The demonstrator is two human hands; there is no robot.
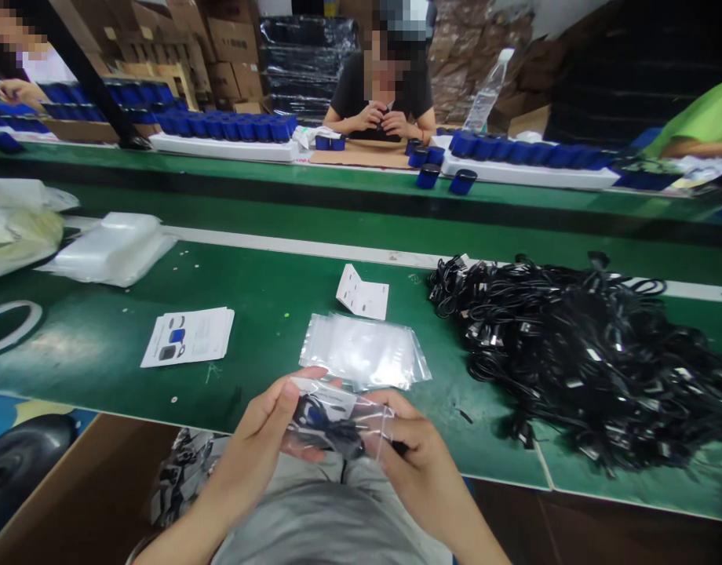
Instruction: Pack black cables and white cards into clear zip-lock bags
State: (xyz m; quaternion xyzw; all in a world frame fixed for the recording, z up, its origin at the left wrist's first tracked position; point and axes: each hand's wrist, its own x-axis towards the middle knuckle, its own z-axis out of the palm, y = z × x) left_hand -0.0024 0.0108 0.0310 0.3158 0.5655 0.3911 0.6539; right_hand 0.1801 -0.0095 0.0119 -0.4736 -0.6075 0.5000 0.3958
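Note:
A clear plastic bag (pixel 344 406) with a black cable and a printed leaflet inside is between my hands, just off the table's front edge. My left hand (pixel 268 417) grips its left side, thumb on top. At the other end my right hand (pixel 415 449) is closed on the bag; some of its fingertips lie behind or within the plastic, I cannot tell which. Just beyond is a stack of flat clear bags (pixel 361 351), with a folded leaflet (pixel 370 298) behind it. A pile of printed leaflets (pixel 190 337) lies to the left. Many bundled black cables (pixel 573 353) are heaped to the right.
Plastic bags (pixel 117 247) and a roll of tape (pixel 28 333) lie on the left. Below the table edge stands a cardboard box (pixel 72 486) with filled bags in it. Across the green table (pixel 267 282), a co-worker (pixel 384 94) sits among trays of blue containers (pixel 231 125).

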